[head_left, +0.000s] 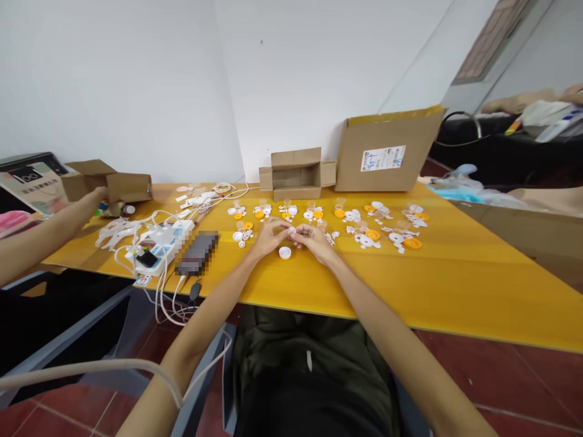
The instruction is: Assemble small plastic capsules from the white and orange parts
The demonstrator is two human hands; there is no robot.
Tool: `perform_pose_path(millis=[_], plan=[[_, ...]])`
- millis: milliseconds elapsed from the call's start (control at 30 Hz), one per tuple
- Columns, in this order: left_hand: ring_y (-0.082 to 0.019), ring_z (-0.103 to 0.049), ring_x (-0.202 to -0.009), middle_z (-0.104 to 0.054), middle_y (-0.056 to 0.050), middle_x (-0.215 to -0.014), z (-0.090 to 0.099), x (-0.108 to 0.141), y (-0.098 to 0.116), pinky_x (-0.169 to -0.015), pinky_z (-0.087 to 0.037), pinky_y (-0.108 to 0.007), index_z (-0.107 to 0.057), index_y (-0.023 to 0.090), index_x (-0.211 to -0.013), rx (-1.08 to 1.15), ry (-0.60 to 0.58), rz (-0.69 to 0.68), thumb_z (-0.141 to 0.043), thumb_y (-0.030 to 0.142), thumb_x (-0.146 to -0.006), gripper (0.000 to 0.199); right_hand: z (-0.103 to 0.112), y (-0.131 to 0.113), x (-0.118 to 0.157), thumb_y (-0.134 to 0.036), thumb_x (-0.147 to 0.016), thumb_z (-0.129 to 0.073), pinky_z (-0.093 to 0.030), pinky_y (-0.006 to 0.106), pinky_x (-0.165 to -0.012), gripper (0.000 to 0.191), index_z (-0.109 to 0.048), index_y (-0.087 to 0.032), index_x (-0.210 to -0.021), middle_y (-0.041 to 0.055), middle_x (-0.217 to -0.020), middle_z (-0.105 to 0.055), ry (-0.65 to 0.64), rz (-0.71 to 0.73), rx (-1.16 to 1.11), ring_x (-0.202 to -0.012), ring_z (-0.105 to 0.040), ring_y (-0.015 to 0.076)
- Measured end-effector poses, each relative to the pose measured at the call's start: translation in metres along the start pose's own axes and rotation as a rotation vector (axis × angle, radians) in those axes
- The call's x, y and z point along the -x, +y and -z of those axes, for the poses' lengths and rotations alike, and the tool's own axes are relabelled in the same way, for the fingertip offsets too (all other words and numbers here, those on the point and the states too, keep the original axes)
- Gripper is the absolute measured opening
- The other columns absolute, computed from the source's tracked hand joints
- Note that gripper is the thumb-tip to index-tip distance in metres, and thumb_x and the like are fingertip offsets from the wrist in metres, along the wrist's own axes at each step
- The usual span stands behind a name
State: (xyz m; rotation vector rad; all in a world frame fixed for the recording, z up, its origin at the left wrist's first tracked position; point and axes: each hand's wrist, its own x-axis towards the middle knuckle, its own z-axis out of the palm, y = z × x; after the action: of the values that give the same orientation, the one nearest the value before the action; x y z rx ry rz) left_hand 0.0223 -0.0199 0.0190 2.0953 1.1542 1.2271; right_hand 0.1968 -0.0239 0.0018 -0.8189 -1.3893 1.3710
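"So, where was the small white plastic piece [292,230]?"
"Up at the fingertips of the left hand [269,237] and right hand [315,240], over the bench [432,291]; each grip was pinched nearly closed on it."
"And around it?"
"A round white cap [285,252] sat on the near side; an orange cap [412,243] lay farther right."

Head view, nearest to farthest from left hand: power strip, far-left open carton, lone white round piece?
1. Lone white round piece: just nearside of the left hand.
2. Power strip: left of that hand.
3. Far-left open carton: farther left, toward the back.
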Motion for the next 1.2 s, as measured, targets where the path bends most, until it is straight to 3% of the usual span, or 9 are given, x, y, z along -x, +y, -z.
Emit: perform_pose_path(millis=[333,1200], plan=[[-0.022,-0.065,-0.093,-0.076,-0.003,-0.087,0.0039,-0.0019,0.0006,-0.096,-0.050,-0.038,-0.079,0.024,-0.085,0.011,0.012,-0.032,-0.074,0.039,-0.086,0.016,-0.0023,-0.0072,0.0000,-0.053,-0.059,-0.089,-0.053,0.028,-0.058,0.041,-0.062,-0.023,-0.071,-0.0011,-0.069,-0.067,0.006,-0.006,0.026,-0.062,-0.063,0.0149],[-0.022,-0.065,-0.095,-0.077,-0.003,-0.090,0.0029,-0.0024,-0.0008,-0.097,-0.049,-0.038,-0.077,0.023,-0.082,0.008,-0.010,-0.032,-0.067,0.035,-0.092,0.019,-0.0010,-0.0022,-0.0016,-0.058,-0.055,-0.089,-0.053,0.028,-0.057,0.046,-0.065,-0.023,-0.071,-0.0006,-0.069,-0.068,-0.005,0.005,0.012,-0.061,-0.062,0.0149]])
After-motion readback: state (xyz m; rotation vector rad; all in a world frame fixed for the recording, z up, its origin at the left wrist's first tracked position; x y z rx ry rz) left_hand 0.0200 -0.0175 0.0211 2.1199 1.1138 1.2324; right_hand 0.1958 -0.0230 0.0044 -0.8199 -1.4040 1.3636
